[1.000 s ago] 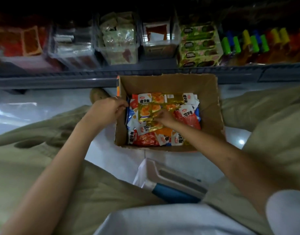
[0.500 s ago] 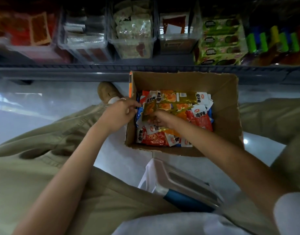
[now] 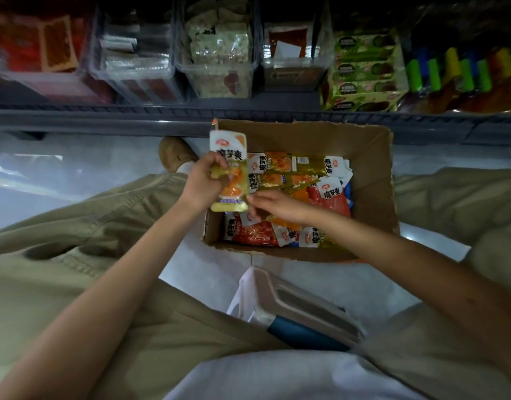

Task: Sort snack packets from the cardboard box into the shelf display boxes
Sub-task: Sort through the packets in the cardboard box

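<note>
A brown cardboard box (image 3: 370,174) stands on the floor between my legs, below the shelf. It holds several yellow, red and blue snack packets (image 3: 329,197). My left hand (image 3: 199,186) grips a yellow packet (image 3: 229,157) upright at the box's left wall, raised above the others. My right hand (image 3: 280,206) lies over the packets in the box with its fingers loosely curled. Its thumb tip reaches the held packet's lower right corner. Clear display boxes (image 3: 219,76) sit in a row on the shelf above.
A grey shelf edge (image 3: 133,116) runs across just behind the box. Green cartons (image 3: 361,79) and coloured bottles (image 3: 450,73) fill the shelf's right side. A white and blue stool (image 3: 292,307) is under me. My shoe (image 3: 173,151) is left of the box.
The yellow packet has come up out of the box and now stands in my left hand, which earlier rested on the box's left wall. My right hand stayed over the packets.
</note>
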`<state>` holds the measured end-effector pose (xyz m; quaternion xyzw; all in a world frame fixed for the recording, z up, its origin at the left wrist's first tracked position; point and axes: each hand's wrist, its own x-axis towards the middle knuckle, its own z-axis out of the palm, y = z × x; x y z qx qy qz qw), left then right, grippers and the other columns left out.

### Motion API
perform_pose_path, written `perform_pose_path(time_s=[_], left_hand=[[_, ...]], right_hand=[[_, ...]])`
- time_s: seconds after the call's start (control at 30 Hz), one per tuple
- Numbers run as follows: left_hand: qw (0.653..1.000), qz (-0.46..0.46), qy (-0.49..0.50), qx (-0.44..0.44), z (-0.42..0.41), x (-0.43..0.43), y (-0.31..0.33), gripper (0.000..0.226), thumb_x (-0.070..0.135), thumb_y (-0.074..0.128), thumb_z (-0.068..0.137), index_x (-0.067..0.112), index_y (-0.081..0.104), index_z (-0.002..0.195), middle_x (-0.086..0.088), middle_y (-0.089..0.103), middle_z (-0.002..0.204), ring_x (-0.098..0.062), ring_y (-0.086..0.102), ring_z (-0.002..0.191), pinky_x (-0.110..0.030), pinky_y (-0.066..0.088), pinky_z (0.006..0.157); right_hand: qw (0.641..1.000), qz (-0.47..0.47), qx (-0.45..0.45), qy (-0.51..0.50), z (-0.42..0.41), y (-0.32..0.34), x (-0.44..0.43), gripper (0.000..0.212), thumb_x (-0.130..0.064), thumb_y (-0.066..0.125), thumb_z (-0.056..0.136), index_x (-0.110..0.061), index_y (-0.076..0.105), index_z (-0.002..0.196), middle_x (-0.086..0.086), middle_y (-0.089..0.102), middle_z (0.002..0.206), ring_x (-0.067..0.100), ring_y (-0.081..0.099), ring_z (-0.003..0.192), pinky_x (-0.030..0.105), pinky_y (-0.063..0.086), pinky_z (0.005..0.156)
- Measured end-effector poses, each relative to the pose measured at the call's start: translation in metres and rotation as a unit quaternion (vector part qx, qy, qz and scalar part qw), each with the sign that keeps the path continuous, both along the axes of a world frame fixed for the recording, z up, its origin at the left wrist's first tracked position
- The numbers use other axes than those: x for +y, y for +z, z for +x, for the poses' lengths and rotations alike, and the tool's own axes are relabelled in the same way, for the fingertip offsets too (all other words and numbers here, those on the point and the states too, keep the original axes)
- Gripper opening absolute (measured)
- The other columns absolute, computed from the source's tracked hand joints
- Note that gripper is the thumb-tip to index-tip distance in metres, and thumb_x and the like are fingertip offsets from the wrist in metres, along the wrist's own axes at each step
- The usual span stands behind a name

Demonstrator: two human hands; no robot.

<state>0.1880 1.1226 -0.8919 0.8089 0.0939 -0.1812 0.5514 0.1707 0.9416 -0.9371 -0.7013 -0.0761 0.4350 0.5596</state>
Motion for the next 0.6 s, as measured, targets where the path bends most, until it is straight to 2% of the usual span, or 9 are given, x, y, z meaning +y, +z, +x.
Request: perform_pose_path(time_s=[0.07,0.1,0.13,0.2,0.27,0.37,0.5,0.6], left_hand=[[0.999,0.025,0.024,-0.009,0.005,0.007,0.004,0.034,-0.008,0.053,0.088,0.024,0.050,0.079,-0.004,0.060,0.097,-0.030,0.063,0.090,-0.043,0.054,0.070],[0.999,0.025,0.039,-0.017,0.008,0.009,0.005,0.034,-0.007,0.052,0.090,0.025,0.051,0.079,0.000,0.061,0.096,-0.027,0.064,0.089,-0.043,0.055,0.072],[0.998,0.032,0.049,-0.025,0.010,0.010,0.007,0.033,-0.006,0.051,0.091,0.025,0.051,0.079,0.006,0.060,0.094,-0.020,0.064,0.085,-0.038,0.056,0.072],[0.996,0.050,0.056,-0.046,0.011,0.010,0.010,0.033,-0.004,0.051,0.093,0.026,0.050,0.079,0.015,0.056,0.091,-0.006,0.059,0.079,-0.024,0.054,0.067],[0.995,0.058,0.054,-0.059,0.009,0.010,0.010,0.033,-0.003,0.052,0.093,0.027,0.051,0.079,0.017,0.053,0.089,-0.002,0.057,0.077,-0.022,0.053,0.067],[0.995,0.071,0.030,-0.058,0.005,0.012,0.007,0.030,-0.001,0.053,0.093,0.027,0.052,0.082,0.016,0.053,0.090,-0.008,0.060,0.081,-0.028,0.054,0.071],[0.994,0.076,0.011,-0.072,0.005,0.012,0.005,0.025,-0.003,0.053,0.092,0.021,0.055,0.087,0.005,0.058,0.095,-0.019,0.061,0.094,-0.028,0.053,0.072],[0.994,0.083,0.005,-0.076,0.006,0.013,0.003,0.022,-0.004,0.053,0.091,0.018,0.055,0.090,0.000,0.058,0.103,-0.022,0.061,0.101,-0.032,0.053,0.079]], right_hand=[[0.991,-0.104,-0.079,-0.036,-0.004,-0.027,-0.004,0.021,-0.019,0.042,0.101,-0.014,0.058,0.087,0.001,0.059,0.083,0.010,0.061,0.075,0.025,0.050,0.073],[0.972,-0.194,-0.134,-0.005,-0.006,-0.044,-0.010,0.014,-0.019,0.047,0.098,-0.014,0.060,0.098,0.002,0.061,0.095,0.016,0.063,0.085,0.029,0.052,0.076],[0.942,-0.283,-0.173,0.044,-0.008,-0.059,-0.018,0.017,-0.017,0.052,0.095,-0.015,0.059,0.110,0.002,0.060,0.107,0.021,0.061,0.095,0.033,0.052,0.079],[0.888,-0.387,-0.206,0.139,-0.015,-0.081,-0.030,0.042,-0.010,0.056,0.089,-0.019,0.051,0.130,0.004,0.050,0.131,0.024,0.054,0.111,0.037,0.051,0.085],[0.848,-0.422,-0.251,0.199,-0.024,-0.092,-0.030,0.064,-0.004,0.059,0.083,-0.021,0.039,0.142,0.005,0.037,0.144,0.027,0.044,0.124,0.038,0.048,0.092],[0.765,-0.477,-0.349,0.254,-0.027,-0.098,-0.024,0.081,-0.005,0.065,0.078,-0.020,0.025,0.147,0.007,0.028,0.150,0.028,0.032,0.134,0.039,0.039,0.098],[0.706,-0.495,-0.408,0.301,-0.016,-0.090,-0.022,0.074,-0.002,0.062,0.080,-0.013,0.028,0.146,0.012,0.036,0.144,0.031,0.038,0.129,0.038,0.039,0.097],[0.685,-0.493,-0.428,0.324,-0.012,-0.085,-0.020,0.065,0.002,0.060,0.079,-0.007,0.035,0.139,0.017,0.043,0.135,0.032,0.051,0.115,0.038,0.047,0.091]])
